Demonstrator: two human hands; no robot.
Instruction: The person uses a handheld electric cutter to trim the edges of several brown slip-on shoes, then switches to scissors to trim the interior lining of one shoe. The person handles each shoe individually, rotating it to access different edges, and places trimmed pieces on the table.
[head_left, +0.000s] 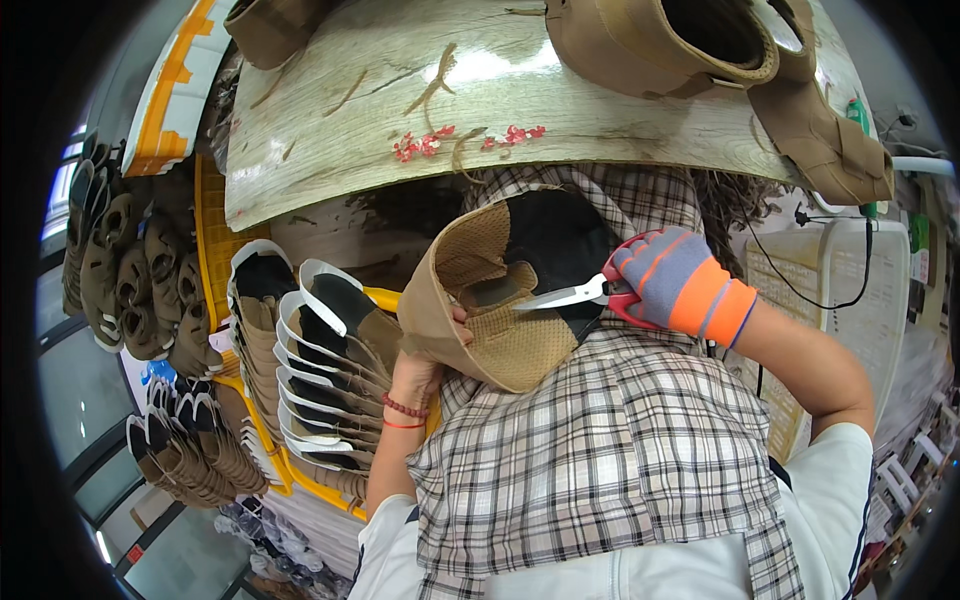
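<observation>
A tan shoe upper (440, 290) with a black lining at one end is held over my lap, its perforated inner side facing up. My left hand (418, 368) grips its left edge, the thumb hooked over the rim and the other fingers mostly hidden beneath. Red-handled scissors (575, 295) are in my right hand (672, 283), which wears a grey and orange glove. Their blades point left across the upper's inside and look nearly closed. Whether the tips touch the material, I cannot tell.
A wood-patterned table (350, 130) ahead carries tan shoe uppers (640, 50) and loose trimmed strips (440, 80). To the left, stacked uppers with white edges (335, 400) fill a yellow crate (285, 470). More uppers (150, 270) stand further left. A black cable (800, 300) hangs at right.
</observation>
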